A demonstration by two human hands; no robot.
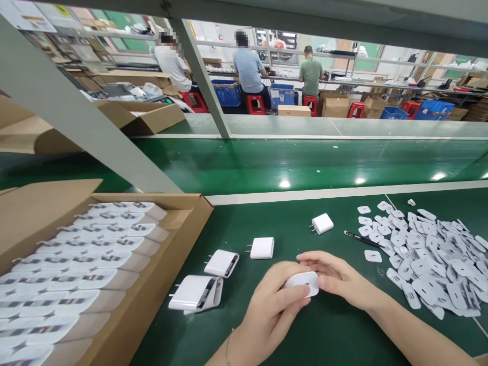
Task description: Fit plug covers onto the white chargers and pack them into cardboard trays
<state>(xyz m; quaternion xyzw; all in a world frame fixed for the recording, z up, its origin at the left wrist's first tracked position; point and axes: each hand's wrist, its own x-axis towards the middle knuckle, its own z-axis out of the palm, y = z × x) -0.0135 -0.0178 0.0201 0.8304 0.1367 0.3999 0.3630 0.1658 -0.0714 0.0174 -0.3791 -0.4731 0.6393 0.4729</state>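
Observation:
A white plug-in charger (308, 280) is held in my left hand (269, 300), its capped end with a small slot turned toward me and my thumb pressed on that cap. Around the far and right side of the same charger curls my right hand (339, 277), with its thumb at the cap's edge; some of its fingertips are hidden. Beyond my hands lie a charger (262, 248) and another charger (322, 223), prongs pointing left. To the left are an open-ended charger (221, 263) and two stacked chargers (192, 293), circuitry showing inside their open ends.
Rows of chargers (95, 259) fill a cardboard box (152, 284) at left. On the right, a heap of white end caps (438, 259) lies beside black tweezers (360, 238). A slanting metal post (95, 107) crosses at left. Several people sit at a far bench.

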